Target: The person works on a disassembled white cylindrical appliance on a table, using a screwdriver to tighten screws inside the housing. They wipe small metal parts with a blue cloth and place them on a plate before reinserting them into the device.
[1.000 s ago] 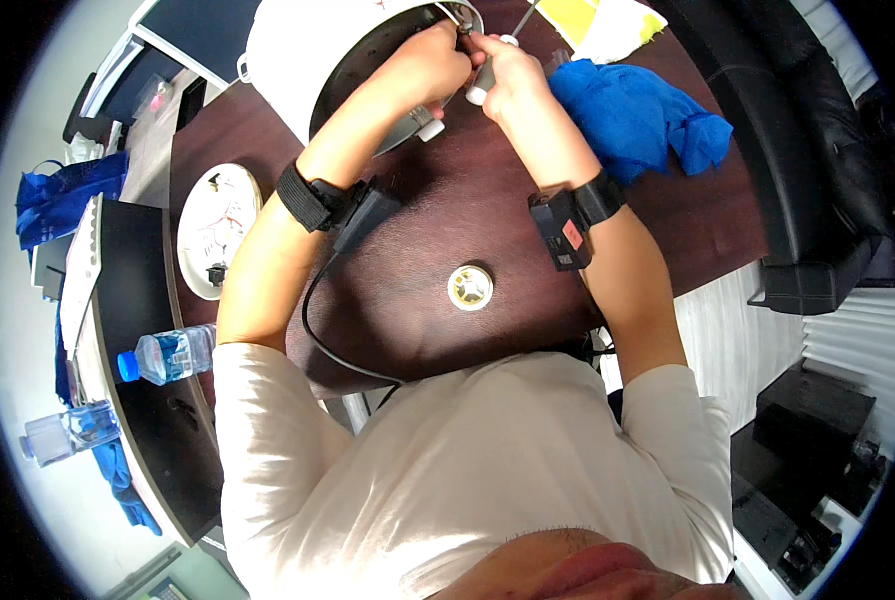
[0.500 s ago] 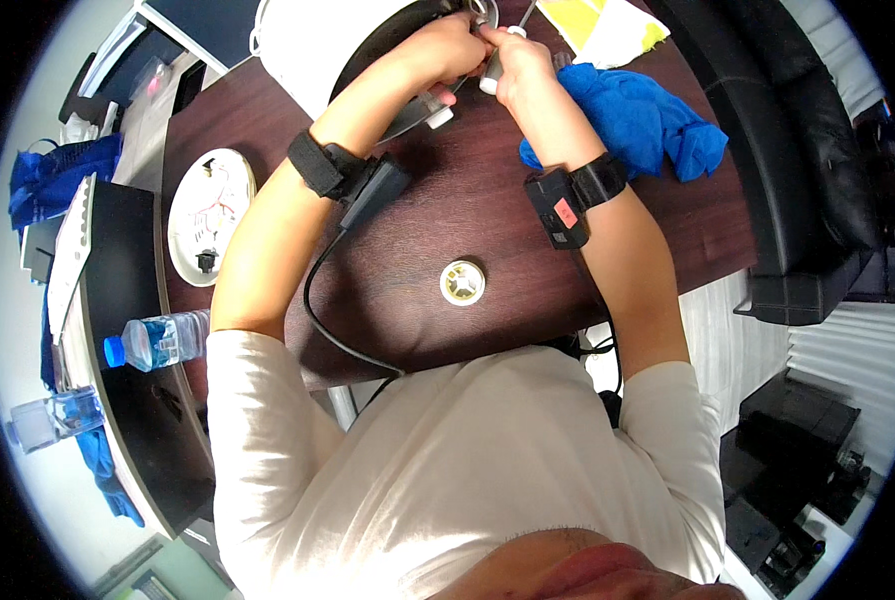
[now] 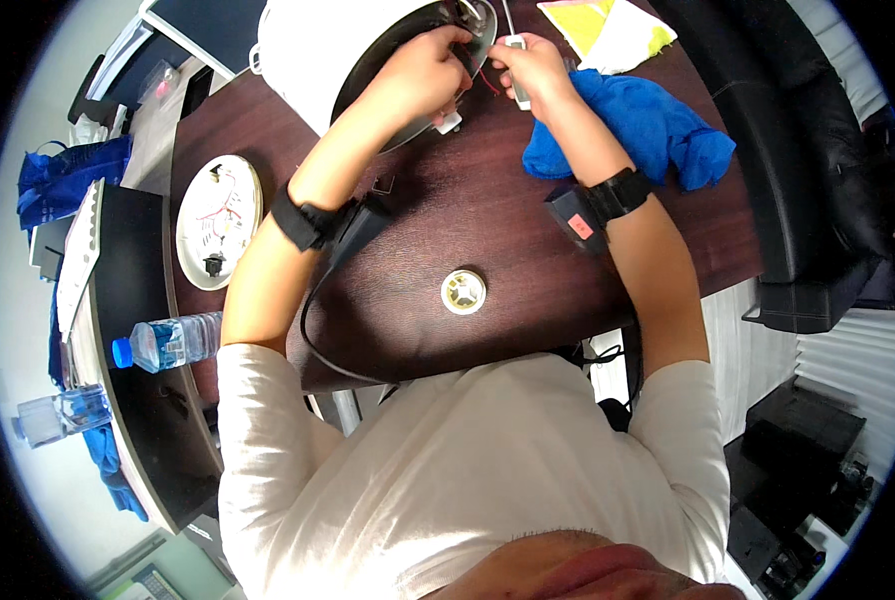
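Observation:
A white round-bodied appliance (image 3: 312, 50) lies on its side at the far edge of the table, its dark open base facing me. My left hand (image 3: 422, 75) is curled at that opening, fingers bent; what they pinch is hidden. A small white block (image 3: 449, 122) shows below those fingers. Just right of the metal rim (image 3: 484, 40), my right hand (image 3: 537, 72) is closed around a screwdriver with a pale handle (image 3: 519, 85), its thin shaft pointing away from me. A red wire (image 3: 489, 82) hangs between both hands.
A blue cloth (image 3: 627, 125) lies beside my right wrist, with a yellow-and-white cloth (image 3: 612, 35) behind it. Left stands a white oval cover (image 3: 192, 225) holding wires. A small white round part (image 3: 463, 292) sits nearer me. A water bottle (image 3: 172, 342) lies at the left edge.
My right hand has drawn away to the right from my left hand, the screwdriver now more upright in view. The red wire has come into sight between them.

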`<action>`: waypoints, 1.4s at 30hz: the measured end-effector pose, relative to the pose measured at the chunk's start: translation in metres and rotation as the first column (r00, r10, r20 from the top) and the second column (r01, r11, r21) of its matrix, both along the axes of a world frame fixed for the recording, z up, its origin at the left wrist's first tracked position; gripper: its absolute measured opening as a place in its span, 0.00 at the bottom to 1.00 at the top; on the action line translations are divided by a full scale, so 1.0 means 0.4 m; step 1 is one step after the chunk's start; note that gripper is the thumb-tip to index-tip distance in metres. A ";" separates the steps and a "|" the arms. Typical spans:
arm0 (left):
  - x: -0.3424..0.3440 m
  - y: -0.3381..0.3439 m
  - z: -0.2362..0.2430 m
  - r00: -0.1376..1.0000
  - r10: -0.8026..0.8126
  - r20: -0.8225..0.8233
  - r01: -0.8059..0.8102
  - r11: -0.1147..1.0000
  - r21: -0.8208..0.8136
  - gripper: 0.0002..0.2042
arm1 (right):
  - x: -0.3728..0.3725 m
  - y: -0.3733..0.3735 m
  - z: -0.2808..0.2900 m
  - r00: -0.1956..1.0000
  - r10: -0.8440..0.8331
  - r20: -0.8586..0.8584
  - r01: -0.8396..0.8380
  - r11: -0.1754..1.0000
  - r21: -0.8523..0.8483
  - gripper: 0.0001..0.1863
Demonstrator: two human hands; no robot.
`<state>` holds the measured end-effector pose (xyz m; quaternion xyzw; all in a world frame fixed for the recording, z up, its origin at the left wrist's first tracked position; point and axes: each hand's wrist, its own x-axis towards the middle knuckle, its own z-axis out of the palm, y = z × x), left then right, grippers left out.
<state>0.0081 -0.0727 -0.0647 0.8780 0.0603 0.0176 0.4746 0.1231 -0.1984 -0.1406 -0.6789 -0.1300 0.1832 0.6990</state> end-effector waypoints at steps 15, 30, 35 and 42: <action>-0.092 -0.063 -0.173 0.993 -0.100 0.070 0.009 0.629 0.777 0.08 | 0.060 -0.055 -0.081 0.790 0.248 0.561 0.214 0.745 -0.631 0.17; -0.064 -0.079 -0.248 0.990 -0.035 0.133 -0.114 0.328 0.938 0.05 | 0.071 -0.017 -0.070 0.628 0.473 0.618 0.309 0.577 -0.756 0.18; -0.080 -0.048 -0.237 0.987 -0.097 0.128 -0.069 0.465 0.883 0.03 | 0.085 -0.026 -0.082 0.582 0.473 0.661 0.312 0.621 -0.719 0.18; -0.076 -0.034 -0.228 0.960 -0.191 0.204 -0.037 0.635 0.772 0.06 | 0.066 -0.041 -0.075 0.451 0.505 0.736 0.384 0.634 -0.671 0.19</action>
